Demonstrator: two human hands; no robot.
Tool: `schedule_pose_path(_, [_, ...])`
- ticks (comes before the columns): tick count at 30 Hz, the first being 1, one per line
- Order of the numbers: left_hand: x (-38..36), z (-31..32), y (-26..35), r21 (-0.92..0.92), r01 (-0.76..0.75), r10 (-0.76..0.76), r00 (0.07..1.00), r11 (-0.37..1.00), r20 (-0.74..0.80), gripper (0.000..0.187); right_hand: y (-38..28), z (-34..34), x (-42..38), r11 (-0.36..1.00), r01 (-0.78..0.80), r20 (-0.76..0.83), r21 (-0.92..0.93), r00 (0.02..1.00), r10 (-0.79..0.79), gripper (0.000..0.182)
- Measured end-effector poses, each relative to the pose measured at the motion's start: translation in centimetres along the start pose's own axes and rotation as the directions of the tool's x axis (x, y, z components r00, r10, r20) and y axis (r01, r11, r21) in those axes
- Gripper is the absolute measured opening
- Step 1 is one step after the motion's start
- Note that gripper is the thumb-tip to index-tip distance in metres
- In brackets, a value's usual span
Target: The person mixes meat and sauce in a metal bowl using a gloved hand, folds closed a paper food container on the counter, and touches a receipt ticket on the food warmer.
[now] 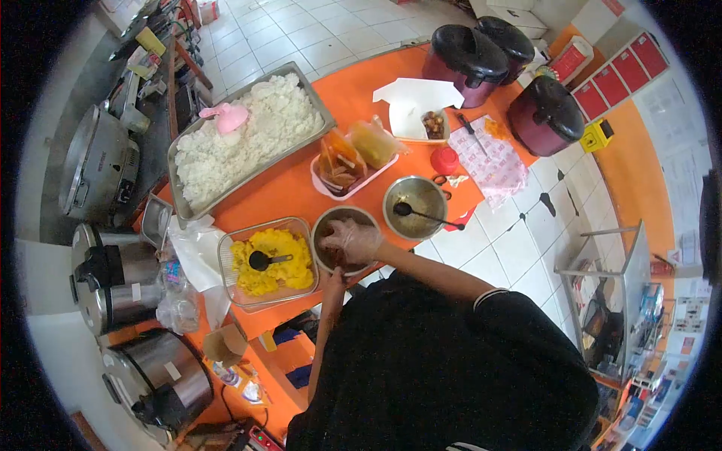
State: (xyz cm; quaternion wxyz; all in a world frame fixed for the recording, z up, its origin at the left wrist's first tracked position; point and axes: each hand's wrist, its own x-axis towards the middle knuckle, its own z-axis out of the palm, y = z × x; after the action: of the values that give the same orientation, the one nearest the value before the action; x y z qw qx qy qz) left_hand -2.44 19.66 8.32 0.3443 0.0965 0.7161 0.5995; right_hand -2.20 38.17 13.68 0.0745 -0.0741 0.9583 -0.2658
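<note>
Black shirt [451,361] beside table [350,94] edge | left hand [333,284] grasping bowl [324,257] rim | right hand [353,239] inside, grip unclear | tray [244,300] just beside

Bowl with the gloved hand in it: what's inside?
Inside the bowl is the gloved right hand, with some inner wall visible. The left hand is at the near rim. Whatever lies beneath the right hand is covered.

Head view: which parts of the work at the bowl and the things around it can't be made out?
- Bowl's contents: mostly covered by the gloved right hand.
- Left hand's grip: fingertips too small and blurred.
- Lower-left cooker's inside: hidden by its lid.
- Patterned paper's print: too small to read.
</note>
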Motion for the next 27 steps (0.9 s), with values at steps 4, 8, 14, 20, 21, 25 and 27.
schedule_pose_path(4, [-2.7,2.3,3.4,-0.266,0.150,-0.191,0.972,0.952,-0.137,0.044,0.1,0.0,-0.9,0.995,0.095,-0.045,-0.009,0.994,-0.096,0.036])
schedule_pose_path(8, [-4.4,4.8,8.0,-0.255,0.236,-0.306,0.909,0.938,-0.282,0.042,-0.8,-4.9,-2.8,0.999,0.032,0.150,0.033,0.988,-0.036,0.035])
schedule_pose_path(14, [-3.6,10.5,15.5,-0.289,0.145,-0.247,0.901,0.946,-0.356,0.034,1.5,-10.9,-3.7,0.984,0.146,0.114,-0.099,0.984,-0.134,0.032])
schedule_pose_path(20, [1.8,13.9,19.1,0.116,-0.158,0.182,0.956,0.980,-0.231,0.032,7.7,-20.7,-4.0,0.962,0.274,-0.007,0.001,0.962,-0.274,0.020])
schedule_pose_path(21, [2.8,14.2,19.7,0.248,-0.229,0.279,0.941,0.941,-0.192,0.033,9.2,-21.4,-3.5,0.891,0.331,-0.177,0.311,0.941,-0.288,0.018])
schedule_pose_path(25, [6.9,16.2,24.1,-0.009,-0.226,0.219,0.951,0.974,-0.220,0.034,14.8,-26.8,-0.9,0.843,0.526,-0.113,0.114,0.850,-0.515,0.023])
schedule_pose_path(27, [8.4,17.1,26.1,-0.311,-0.154,0.088,0.973,0.938,-0.215,0.033,15.9,-28.3,-1.2,0.838,0.542,-0.177,0.063,0.833,-0.525,0.023])
